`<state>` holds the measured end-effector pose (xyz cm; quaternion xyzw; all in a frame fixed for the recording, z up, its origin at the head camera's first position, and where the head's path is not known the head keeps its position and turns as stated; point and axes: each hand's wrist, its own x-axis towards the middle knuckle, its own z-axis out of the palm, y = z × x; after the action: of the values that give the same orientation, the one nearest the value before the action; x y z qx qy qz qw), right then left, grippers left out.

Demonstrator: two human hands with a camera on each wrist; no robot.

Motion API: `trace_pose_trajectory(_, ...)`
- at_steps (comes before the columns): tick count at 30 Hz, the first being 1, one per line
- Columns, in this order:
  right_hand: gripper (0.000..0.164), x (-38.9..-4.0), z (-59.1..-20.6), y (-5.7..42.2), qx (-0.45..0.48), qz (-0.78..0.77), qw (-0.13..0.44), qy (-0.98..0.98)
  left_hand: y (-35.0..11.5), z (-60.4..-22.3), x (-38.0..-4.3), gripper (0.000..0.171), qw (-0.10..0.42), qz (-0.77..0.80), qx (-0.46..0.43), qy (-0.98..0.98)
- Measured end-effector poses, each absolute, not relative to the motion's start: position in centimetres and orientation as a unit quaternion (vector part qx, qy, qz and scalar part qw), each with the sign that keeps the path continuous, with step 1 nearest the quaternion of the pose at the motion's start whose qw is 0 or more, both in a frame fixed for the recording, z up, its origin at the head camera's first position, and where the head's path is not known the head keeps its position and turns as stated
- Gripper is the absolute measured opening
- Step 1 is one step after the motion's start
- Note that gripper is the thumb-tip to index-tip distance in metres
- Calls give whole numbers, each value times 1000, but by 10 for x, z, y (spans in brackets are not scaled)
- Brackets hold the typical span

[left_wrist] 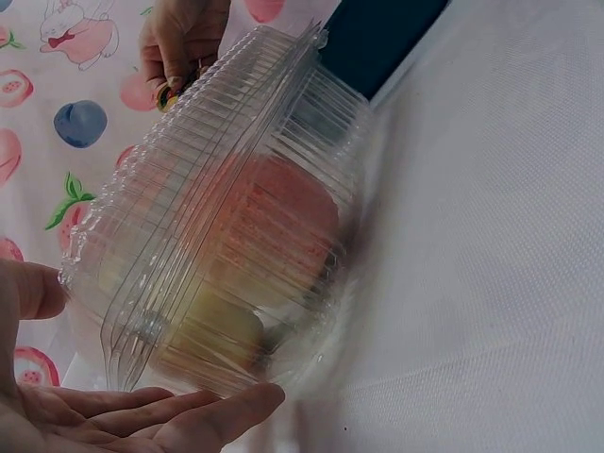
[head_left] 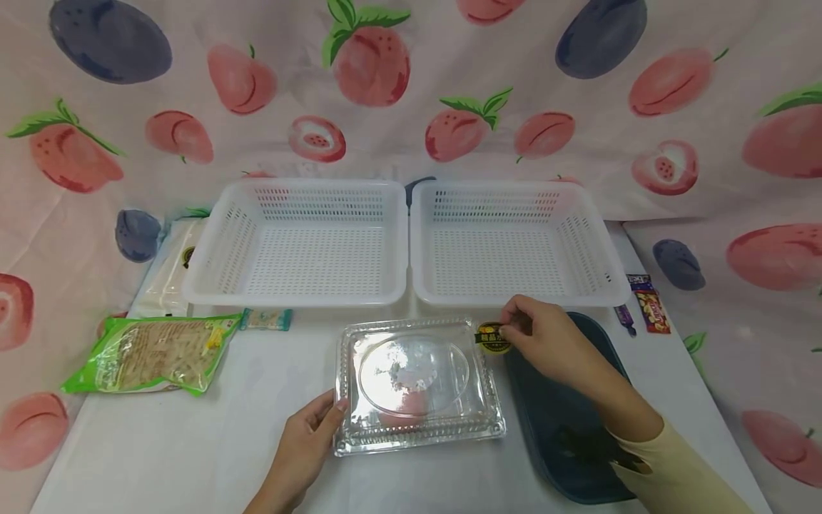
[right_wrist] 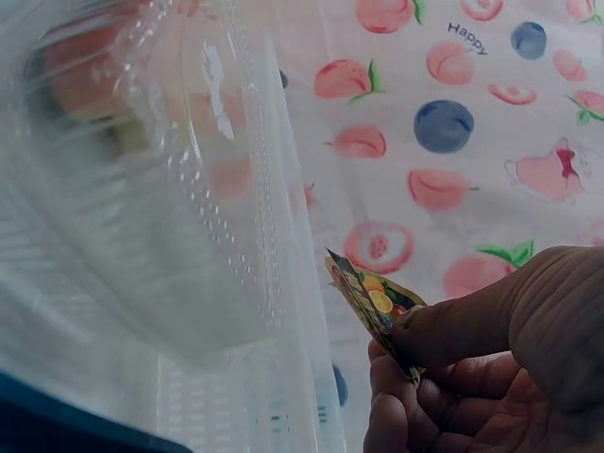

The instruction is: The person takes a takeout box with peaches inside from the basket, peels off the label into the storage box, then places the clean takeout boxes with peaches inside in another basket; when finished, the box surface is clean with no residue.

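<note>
A clear plastic clamshell box (head_left: 420, 439) sits on the white table in front of me, its lid down. Through its side in the left wrist view show a reddish fruit (left_wrist: 283, 222) and a yellowish-green one (left_wrist: 217, 330). My left hand (head_left: 302, 442) grips the box's left edge, thumb up at the lid and fingers along the side. Just off the box's upper right corner, my right hand (head_left: 555, 346) pinches a round black-and-gold sticker (head_left: 491, 338) between thumb and fingers. The sticker's other face, with printed fruit, shows in the right wrist view.
Two white slotted baskets (head_left: 295, 298) (head_left: 514, 294) stand side by side behind the box. A dark tray (head_left: 546, 435) lies under my right forearm. To the left are a green-edged food bag (head_left: 160, 353), a white bag (head_left: 168, 275) and a small packet (head_left: 266, 319); snack packets (head_left: 653, 310) lie far right.
</note>
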<state>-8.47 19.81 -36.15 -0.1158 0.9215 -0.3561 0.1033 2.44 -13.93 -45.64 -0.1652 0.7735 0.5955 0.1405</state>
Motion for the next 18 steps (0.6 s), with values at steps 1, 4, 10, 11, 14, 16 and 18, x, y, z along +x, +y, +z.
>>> trace_pose_trajectory(1,4,-84,-363,201,-113,-353,101,923,-139,-457,24,68,140,596,-165,773)
trace_pose_trajectory(4,5,-84,-365,211,-99,-343,97,929,-140,-457,25,70,141,596,-165,773)
trace_pose_trajectory(10,6,-81,-372,228,-77,-332,90,936,-139,-456,25,72,141,594,-168,774)
trace_pose_trajectory(11,6,-81,-374,231,-74,-330,90,937,-139,-456,25,72,141,593,-169,775)
trace_pose_trajectory(14,6,-79,-377,238,-70,-323,90,939,-139,-456,24,71,140,592,-170,775)
trace_pose_trajectory(16,6,-79,-380,243,-70,-317,91,941,-138,-456,24,69,140,593,-171,775)
trace_pose_trajectory(18,6,-79,-383,248,-70,-311,93,943,-138,-456,24,68,140,593,-171,774)
